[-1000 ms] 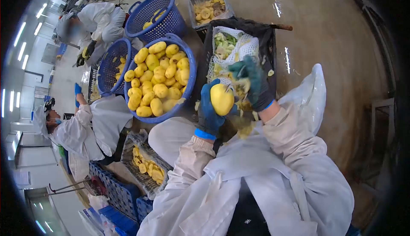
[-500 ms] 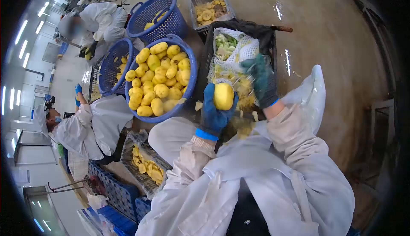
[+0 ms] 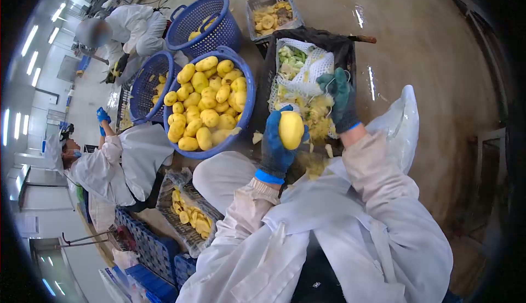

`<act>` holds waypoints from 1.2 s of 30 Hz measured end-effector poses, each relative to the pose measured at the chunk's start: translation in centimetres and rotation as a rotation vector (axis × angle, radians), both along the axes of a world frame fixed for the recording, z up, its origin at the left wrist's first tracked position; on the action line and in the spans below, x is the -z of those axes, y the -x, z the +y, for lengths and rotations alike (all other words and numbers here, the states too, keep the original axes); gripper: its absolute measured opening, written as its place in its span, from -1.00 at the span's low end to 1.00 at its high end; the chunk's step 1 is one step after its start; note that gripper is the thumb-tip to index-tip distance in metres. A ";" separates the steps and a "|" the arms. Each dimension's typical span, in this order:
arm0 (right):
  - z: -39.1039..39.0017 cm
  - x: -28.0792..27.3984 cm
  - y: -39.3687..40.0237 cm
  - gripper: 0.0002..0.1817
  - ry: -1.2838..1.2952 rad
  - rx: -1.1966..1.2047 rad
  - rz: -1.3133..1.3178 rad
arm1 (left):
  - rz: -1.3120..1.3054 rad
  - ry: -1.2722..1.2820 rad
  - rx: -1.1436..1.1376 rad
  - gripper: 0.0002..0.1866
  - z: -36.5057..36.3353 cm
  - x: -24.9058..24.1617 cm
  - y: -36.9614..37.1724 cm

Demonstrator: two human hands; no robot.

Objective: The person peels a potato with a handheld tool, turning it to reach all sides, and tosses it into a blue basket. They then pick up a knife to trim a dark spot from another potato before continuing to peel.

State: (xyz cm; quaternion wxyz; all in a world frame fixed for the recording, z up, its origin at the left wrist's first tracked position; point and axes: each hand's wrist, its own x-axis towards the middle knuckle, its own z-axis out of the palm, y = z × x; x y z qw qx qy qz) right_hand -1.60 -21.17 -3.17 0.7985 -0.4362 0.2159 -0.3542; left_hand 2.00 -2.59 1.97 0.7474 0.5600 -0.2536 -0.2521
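My left hand [image 3: 274,148], in a blue glove, is closed round a smooth yellow potato [image 3: 291,130] that looks peeled. My right hand [image 3: 343,103], in a dark green-blue glove, is a little to the right, apart from the potato. Its fingers are curled, and whatever they hold is too hard to make out. Both hands are over the near end of a crate lined with black plastic [image 3: 339,45]. Inside it lie yellow peelings [image 3: 315,114], white foam netting [image 3: 315,70] and green vegetable scraps [image 3: 292,59].
A blue basket [image 3: 249,103] full of yellow potatoes stands left of the crate, with two more blue baskets behind. A crate of slices [image 3: 189,215] sits at lower left, another crate [image 3: 274,15] at the back. A brown handle [image 3: 364,38] juts right. Two co-workers are at left.
My left hand has tilted the potato, turning it more upright. My right hand, blurred before, is now sharper and slightly farther right, with its fingers curled.
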 end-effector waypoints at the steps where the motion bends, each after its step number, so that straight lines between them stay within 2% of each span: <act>1: 2.0 -1.8 0.9 -0.56 0.079 -0.068 0.026 | -0.276 -0.089 -0.022 -0.41 -0.1 1.2 -0.3; 2: 3.7 -3.0 0.5 -0.55 0.166 -0.154 0.031 | -0.547 -0.171 -0.080 -0.41 -0.3 1.9 -0.5; 4: 3.4 1.0 -1.7 -0.59 0.068 0.042 0.064 | -0.769 -0.182 -0.086 -0.38 -0.2 1.8 -0.9; 6: 1.4 0.5 -0.7 -0.62 0.097 0.018 -0.097 | -0.243 -0.072 -0.168 -0.52 -0.3 4.2 -0.8; 7: 0.7 0.4 -0.5 -0.62 0.055 0.013 -0.027 | 0.009 0.023 -0.249 -0.57 -0.4 5.4 -0.8; 8: 0.8 0.3 -0.3 -0.61 0.013 0.019 0.055 | 0.385 0.140 -0.113 -0.60 -0.7 6.1 -1.1; 9: 2.2 -0.5 -0.1 -0.62 0.079 -0.068 0.056 | 0.787 0.237 -0.050 -0.62 -1.0 6.8 -1.3; 11: 5.8 -3.3 0.3 -0.63 0.167 -0.197 0.149 | 0.951 0.424 0.255 -0.68 -1.0 3.1 -1.5; 14: 0.5 2.0 -1.5 -0.64 0.128 0.036 -0.140 | 0.916 0.326 0.128 -0.68 -0.6 7.1 -1.0; 15: -1.0 2.3 -1.0 -0.67 0.005 0.021 -0.107 | 0.945 0.342 0.125 -0.67 -0.6 6.5 -1.3; 16: -0.4 1.2 -1.1 -0.67 0.013 -0.031 -0.128 | 0.974 0.358 0.122 -0.66 -0.6 6.0 -1.6; 18: 3.0 -1.7 -0.4 -0.68 0.017 -0.133 -0.142 | 1.147 0.475 0.182 -0.63 0.3 1.6 -1.2; 19: 4.7 -1.4 -0.7 -0.66 0.246 -0.184 -0.073 | 1.122 0.501 0.299 -0.60 0.0 2.5 -1.4; 20: 5.3 -1.1 -0.9 -0.63 0.433 -0.206 0.172 | 1.116 0.509 0.299 -0.60 0.2 3.4 -1.1; 21: 5.5 -2.9 -1.4 -0.61 0.173 -0.213 0.161 | 1.118 0.512 0.310 -0.61 0.7 4.0 -1.3; 22: 3.3 -0.8 -1.9 -0.64 0.303 -0.094 0.014 | 1.134 0.506 0.339 -0.61 0.9 4.6 -1.6; 24: 0.4 -1.7 -2.0 -0.69 0.240 0.074 0.069 | 1.144 0.485 0.408 -0.62 0.8 5.3 -2.3; 25: 0.9 -3.1 -1.5 -0.69 0.251 0.081 0.072 | 1.154 0.458 0.379 -0.63 0.9 4.5 -2.6; 26: 2.0 -3.3 -1.3 -0.70 0.570 0.059 0.013 | 1.157 0.442 0.340 -0.64 0.4 3.9 -2.5; 27: 4.1 -3.8 -1.0 -0.68 0.502 -0.035 -0.034 | 0.827 0.287 0.080 -0.66 -0.8 6.4 -1.9; 28: 5.1 -1.3 -1.6 -0.61 0.393 -0.169 -0.103 | 0.937 0.316 0.102 -0.68 -0.8 4.9 -1.8; 29: 4.7 -1.2 -2.0 -0.57 0.297 -0.122 -0.023 | 1.050 0.342 0.119 -0.70 -0.8 3.4 -1.6; 30: 4.1 -1.2 -2.5 -0.52 0.195 -0.081 0.054 | 1.050 0.356 0.159 -0.70 -0.3 3.2 -1.7; 32: 0.9 -1.8 -1.1 -0.46 0.202 0.055 0.209 | 1.036 0.398 0.223 -0.67 0.5 3.1 -1.9; 33: 0.3 -0.4 -1.7 -0.46 0.095 0.059 0.073 | 0.975 0.484 0.357 -0.67 0.9 4.1 -2.1; 36: 4.5 2.1 -2.2 -0.47 0.162 -0.179 -0.013 | 0.930 0.396 0.304 -0.64 0.1 4.5 -2.0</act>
